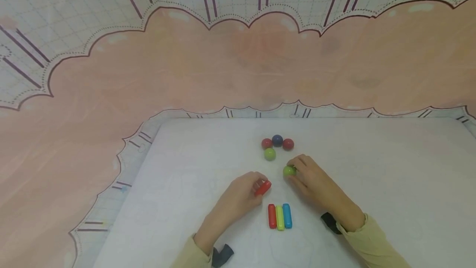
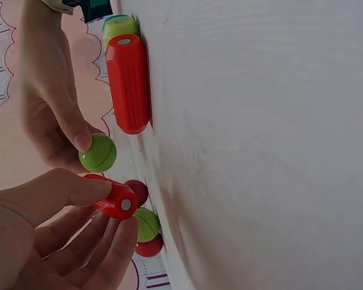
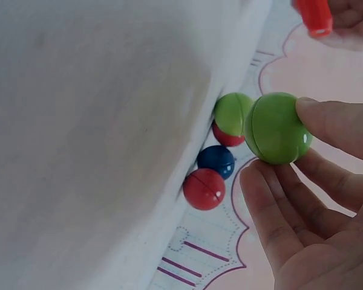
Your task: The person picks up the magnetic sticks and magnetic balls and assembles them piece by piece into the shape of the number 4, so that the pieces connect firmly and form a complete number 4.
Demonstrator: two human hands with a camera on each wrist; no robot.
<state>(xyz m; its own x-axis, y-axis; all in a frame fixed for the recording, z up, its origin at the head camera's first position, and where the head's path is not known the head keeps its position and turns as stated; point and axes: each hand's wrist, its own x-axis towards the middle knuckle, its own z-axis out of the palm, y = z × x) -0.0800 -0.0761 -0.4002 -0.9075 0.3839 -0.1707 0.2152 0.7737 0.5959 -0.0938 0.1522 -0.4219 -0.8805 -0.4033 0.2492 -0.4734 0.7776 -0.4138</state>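
While above white tabletop (image 1: 390,168), green ball (image 1: 288,171).

I see the left hand (image 2: 60,232) pinching a red rod (image 2: 116,198), near the right hand (image 2: 54,118) gripping a green ball (image 2: 98,152). Three balls (image 2: 147,225) sit beyond; another red rod (image 2: 129,84) partly hides what seems a yellow rod (image 2: 120,27).

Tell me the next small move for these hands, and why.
Probably bring the held red rod to the held green ball: the left hand pinches the rod, the right hand grips the ball, and the two are close but apart.
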